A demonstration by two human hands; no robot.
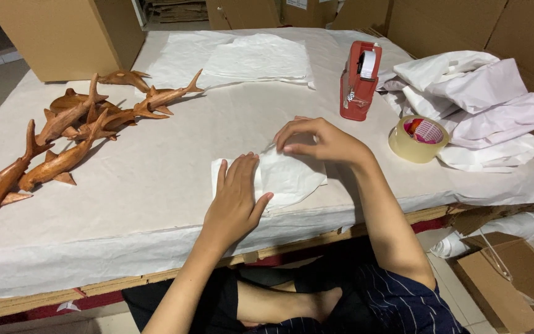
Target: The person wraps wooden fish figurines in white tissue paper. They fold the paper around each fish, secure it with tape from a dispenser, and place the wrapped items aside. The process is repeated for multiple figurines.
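The white paper bundle (pixel 285 176) lies on the near edge of the table (pixel 156 204), right in front of me, between my two hands. My left hand (pixel 236 198) lies flat on its left half, fingers stretched out and together, pressing the paper down without gripping anything. My right hand (pixel 316 141) arches over the far right corner, fingertips bent down and pinching a fold of the paper.

The paper looks thin, soft and very light; I judge it will crease and tear easily and slip on the sheet covering the table, so it is best held at the folded edges while the flat palm keeps it from springing open. Whatever is inside is hidden, so I cannot tell how stiff the bundle is at its core.

Just beyond my right hand stands a red tape dispenser (pixel 358 80), and to its right, near a heap of white wrapped bundles (pixel 483 105), lies a roll of clear tape (pixel 418 139). A stack of flat white paper sheets (pixel 258 59) sits at the far middle. Well away on the left lies a cluster of brown carved wooden fish (pixel 69 133), and a cardboard box (pixel 63 34) stands at the far left.
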